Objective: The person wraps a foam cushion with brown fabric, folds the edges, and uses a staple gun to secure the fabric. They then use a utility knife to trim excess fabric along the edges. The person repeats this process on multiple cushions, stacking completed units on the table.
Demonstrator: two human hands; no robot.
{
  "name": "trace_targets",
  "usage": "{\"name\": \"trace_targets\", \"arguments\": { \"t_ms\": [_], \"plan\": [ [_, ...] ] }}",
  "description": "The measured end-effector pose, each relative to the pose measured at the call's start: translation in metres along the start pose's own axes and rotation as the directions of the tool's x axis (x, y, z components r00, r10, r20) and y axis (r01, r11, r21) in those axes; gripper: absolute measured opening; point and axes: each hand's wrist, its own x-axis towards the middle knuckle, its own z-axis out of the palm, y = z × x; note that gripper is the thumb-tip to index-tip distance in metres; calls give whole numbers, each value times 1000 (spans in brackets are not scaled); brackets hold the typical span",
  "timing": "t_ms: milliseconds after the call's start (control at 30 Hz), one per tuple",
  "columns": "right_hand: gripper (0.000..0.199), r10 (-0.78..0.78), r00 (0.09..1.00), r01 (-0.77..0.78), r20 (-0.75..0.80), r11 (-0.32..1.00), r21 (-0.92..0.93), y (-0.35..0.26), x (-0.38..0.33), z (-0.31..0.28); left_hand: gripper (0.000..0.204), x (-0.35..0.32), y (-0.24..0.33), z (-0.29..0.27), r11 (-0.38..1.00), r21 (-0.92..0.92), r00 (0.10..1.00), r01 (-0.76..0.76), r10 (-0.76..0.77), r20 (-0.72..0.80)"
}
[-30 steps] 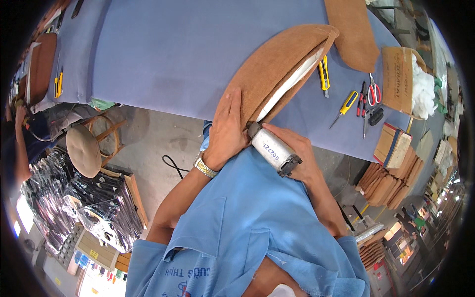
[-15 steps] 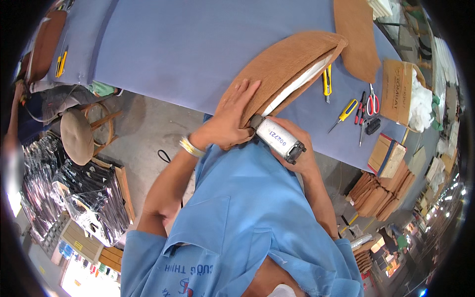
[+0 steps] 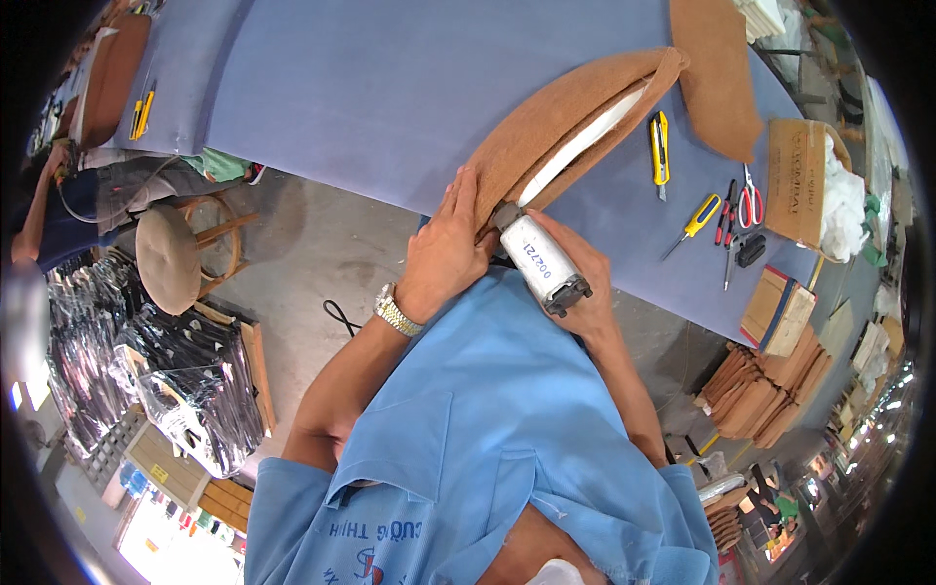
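- The left hand (image 3: pixel 450 249) is lying flat, fingers spread, pressing on the near end of the brown fabric-covered cushion (image 3: pixel 561 122), which is resting on the blue tabletop (image 3: pixel 390 88) with its end at the near edge.
- The right hand (image 3: pixel 575 268) is wrapping its grip closed around a white handheld power tool (image 3: pixel 541 261), whose nose is touching the cushion's open seam, where white foam (image 3: pixel 585 146) is showing.
- Compared with a second ago, the left hand has been sliding slightly up along the cushion edge, and the tool has stayed at the same corner; the work on this end seems to be continuing rather than finishing.
- A yellow utility knife (image 3: pixel 660 146) is lying just beside the cushion, with a yellow screwdriver (image 3: pixel 697 219) and red-handled scissors (image 3: pixel 749 200) farther right.
- A second brown piece (image 3: pixel 717 73) is lying beyond, near a cardboard box (image 3: pixel 795 175).
- A round stool (image 3: pixel 171 253) is standing on the floor to the left.
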Motion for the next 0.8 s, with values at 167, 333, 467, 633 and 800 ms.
{"name": "trace_targets", "arguments": {
  "t_ms": [167,333,467,633,800],
  "plan": [
    [73,24,1000,-23,0,993,113,2,-4,4,94,-3,4,-5,996,63,998,58,-59,1],
    [73,48,998,-53,39,991,123,1,-6,0,95,-1,0,-1,995,73,998,62,-64,20],
    [73,72,994,-83,81,987,141,4,-7,-1,98,-4,-6,11,999,34,997,-23,25,-71],
    [74,199,970,-217,140,968,125,-12,-4,-6,99,-4,-16,35,989,13,971,-147,147,-190],
    [66,131,991,-132,16,972,193,10,-23,-4,93,-3,-15,41,991,-35,969,-128,118,-219]
  ]
}}
